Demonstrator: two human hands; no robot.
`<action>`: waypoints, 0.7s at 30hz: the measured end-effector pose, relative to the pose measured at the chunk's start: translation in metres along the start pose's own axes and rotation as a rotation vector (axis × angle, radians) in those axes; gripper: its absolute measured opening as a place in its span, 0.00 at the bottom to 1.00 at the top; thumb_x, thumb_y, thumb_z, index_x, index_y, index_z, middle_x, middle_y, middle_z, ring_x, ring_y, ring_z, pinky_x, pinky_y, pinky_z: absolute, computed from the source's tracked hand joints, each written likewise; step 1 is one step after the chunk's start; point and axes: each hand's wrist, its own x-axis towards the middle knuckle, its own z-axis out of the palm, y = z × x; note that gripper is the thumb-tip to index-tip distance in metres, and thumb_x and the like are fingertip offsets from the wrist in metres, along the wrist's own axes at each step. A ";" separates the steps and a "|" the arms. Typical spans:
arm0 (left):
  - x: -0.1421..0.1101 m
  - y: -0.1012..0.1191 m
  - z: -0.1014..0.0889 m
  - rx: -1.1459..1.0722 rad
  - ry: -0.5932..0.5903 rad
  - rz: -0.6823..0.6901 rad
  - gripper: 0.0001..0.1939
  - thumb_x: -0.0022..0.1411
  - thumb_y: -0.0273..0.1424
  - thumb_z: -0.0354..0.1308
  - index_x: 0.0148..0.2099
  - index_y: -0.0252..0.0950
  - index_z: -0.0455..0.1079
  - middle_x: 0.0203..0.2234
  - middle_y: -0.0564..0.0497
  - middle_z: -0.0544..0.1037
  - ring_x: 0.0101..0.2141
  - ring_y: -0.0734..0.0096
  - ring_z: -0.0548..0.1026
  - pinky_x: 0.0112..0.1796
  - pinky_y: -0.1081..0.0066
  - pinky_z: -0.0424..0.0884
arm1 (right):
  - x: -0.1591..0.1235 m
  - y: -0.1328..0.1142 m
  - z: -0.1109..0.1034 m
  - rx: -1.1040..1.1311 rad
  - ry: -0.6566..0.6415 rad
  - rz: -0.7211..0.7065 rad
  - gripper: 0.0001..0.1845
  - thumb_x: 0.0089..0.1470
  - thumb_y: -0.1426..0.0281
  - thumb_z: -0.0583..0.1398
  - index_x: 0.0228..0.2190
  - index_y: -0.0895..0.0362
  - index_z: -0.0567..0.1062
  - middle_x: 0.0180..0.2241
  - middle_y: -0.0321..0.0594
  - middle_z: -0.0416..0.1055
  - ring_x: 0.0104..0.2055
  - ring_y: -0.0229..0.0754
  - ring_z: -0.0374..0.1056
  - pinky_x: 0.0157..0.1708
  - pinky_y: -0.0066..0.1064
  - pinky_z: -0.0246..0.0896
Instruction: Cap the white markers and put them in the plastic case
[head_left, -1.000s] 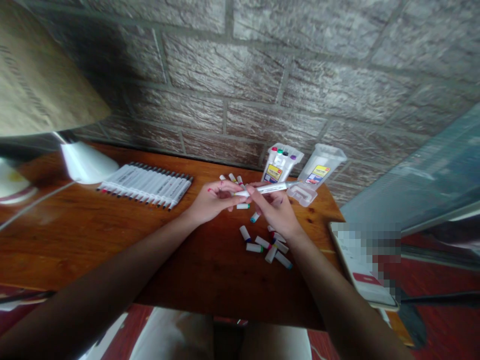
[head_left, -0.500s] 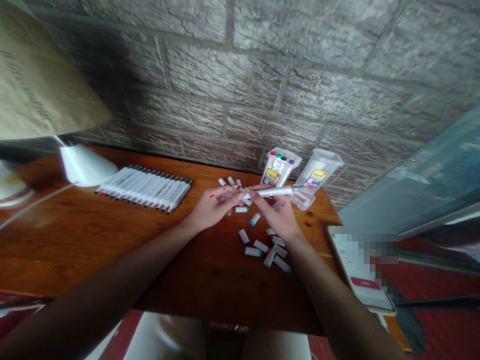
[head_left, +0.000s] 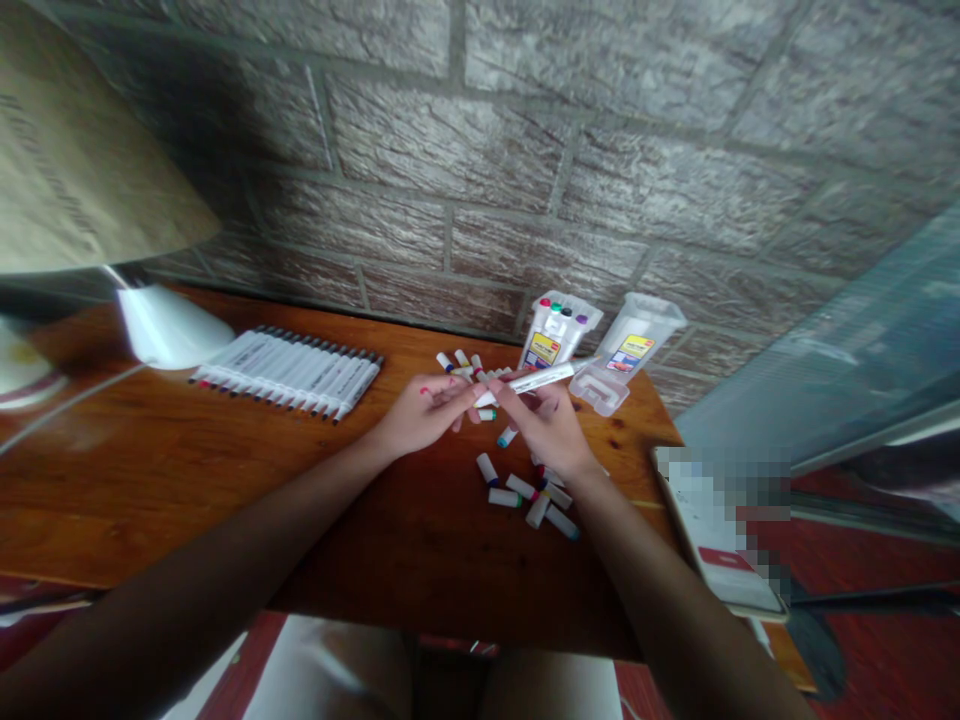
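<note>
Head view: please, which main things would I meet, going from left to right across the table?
White lamp base, row of white markers, left hand, right hand, rightmost clear container, tablet-like device.

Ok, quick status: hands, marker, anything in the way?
Left hand pinching one end of the white marker; right hand gripping its body. Loose caps on the table nearby, none blocking the marker.

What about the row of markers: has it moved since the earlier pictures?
No. The row of markers lies just as before beside the lamp base, shifted neither toward it nor away.
</note>
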 end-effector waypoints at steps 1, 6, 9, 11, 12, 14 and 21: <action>-0.001 0.000 0.000 0.013 -0.018 -0.009 0.25 0.64 0.49 0.57 0.28 0.32 0.74 0.22 0.49 0.79 0.19 0.78 0.71 0.22 0.77 0.67 | -0.001 0.001 -0.001 -0.045 -0.008 -0.007 0.18 0.55 0.54 0.64 0.28 0.57 0.76 0.28 0.37 0.73 0.28 0.37 0.65 0.28 0.30 0.62; -0.001 -0.004 0.002 0.063 -0.055 -0.011 0.22 0.63 0.47 0.59 0.28 0.33 0.74 0.21 0.50 0.78 0.20 0.77 0.71 0.23 0.76 0.67 | -0.003 0.002 -0.005 -0.434 0.000 -0.095 0.19 0.59 0.57 0.62 0.24 0.57 0.73 0.20 0.33 0.64 0.22 0.35 0.58 0.24 0.29 0.52; 0.000 -0.007 0.001 0.069 -0.012 -0.008 0.21 0.63 0.46 0.60 0.30 0.33 0.74 0.21 0.50 0.78 0.19 0.77 0.70 0.22 0.77 0.66 | -0.003 0.000 -0.007 -0.536 -0.007 -0.143 0.19 0.59 0.57 0.61 0.23 0.56 0.72 0.19 0.33 0.63 0.21 0.34 0.58 0.24 0.29 0.52; 0.001 -0.008 0.001 0.072 0.019 -0.007 0.20 0.64 0.46 0.59 0.31 0.33 0.74 0.21 0.51 0.78 0.18 0.78 0.70 0.21 0.77 0.65 | -0.003 0.000 -0.007 -0.536 -0.008 -0.132 0.20 0.61 0.56 0.59 0.24 0.55 0.70 0.19 0.33 0.64 0.21 0.35 0.61 0.24 0.28 0.54; 0.001 -0.008 0.001 0.073 0.029 -0.005 0.20 0.64 0.46 0.59 0.32 0.32 0.75 0.21 0.52 0.77 0.18 0.78 0.69 0.21 0.77 0.65 | -0.003 0.000 -0.006 -0.520 -0.009 -0.107 0.20 0.63 0.55 0.57 0.24 0.55 0.68 0.19 0.34 0.65 0.21 0.35 0.62 0.24 0.28 0.55; 0.001 -0.008 0.001 0.077 0.042 -0.003 0.19 0.64 0.45 0.59 0.33 0.32 0.75 0.20 0.52 0.77 0.18 0.78 0.69 0.21 0.77 0.65 | -0.004 0.000 -0.005 -0.458 -0.020 -0.023 0.21 0.65 0.54 0.53 0.26 0.54 0.67 0.19 0.34 0.66 0.19 0.36 0.65 0.21 0.27 0.56; 0.001 -0.006 0.001 0.110 0.075 0.012 0.18 0.65 0.42 0.58 0.30 0.32 0.73 0.19 0.53 0.76 0.19 0.78 0.69 0.22 0.78 0.65 | -0.003 0.012 -0.003 -0.316 -0.018 -0.011 0.21 0.66 0.52 0.51 0.43 0.56 0.70 0.22 0.32 0.68 0.21 0.35 0.64 0.24 0.27 0.61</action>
